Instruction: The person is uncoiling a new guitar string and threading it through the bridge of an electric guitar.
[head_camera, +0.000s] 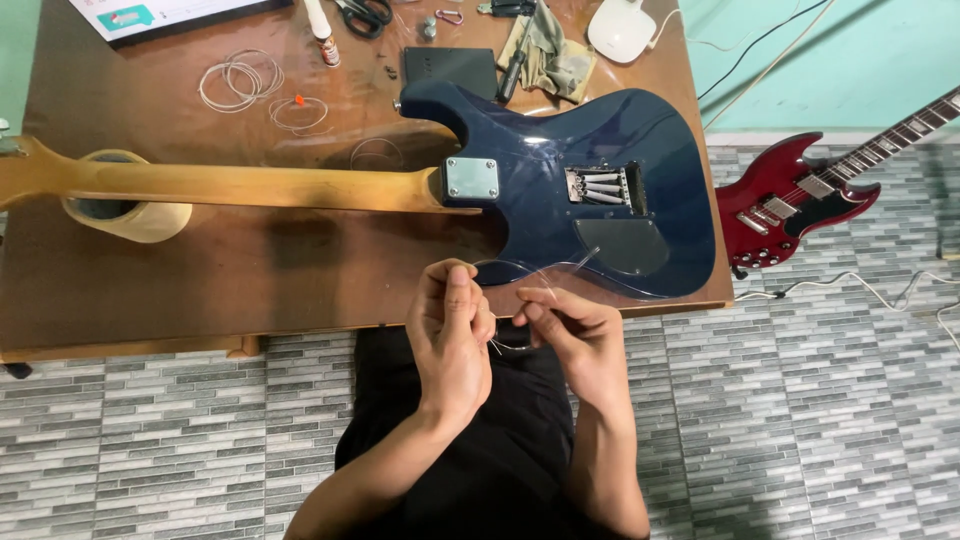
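A dark blue electric guitar (600, 170) lies face down on a wooden table (200, 270), its pale neck (230, 185) resting on a roll of tape (130, 212). Just in front of the table's near edge, my left hand (450, 335) and my right hand (575, 335) both pinch a thin guitar string (545, 268). The string loops up over the guitar's lower body edge toward the open spring cavity (605, 187). My hands are close together, fingertips almost touching.
Coiled strings (240, 80), scissors (362, 14), a small bottle (322, 30), a black cover plate (450, 68), a cloth (555, 50) and a white device (620, 28) sit at the table's back. A red guitar (800, 200) lies on the tiled floor at right, with cables nearby.
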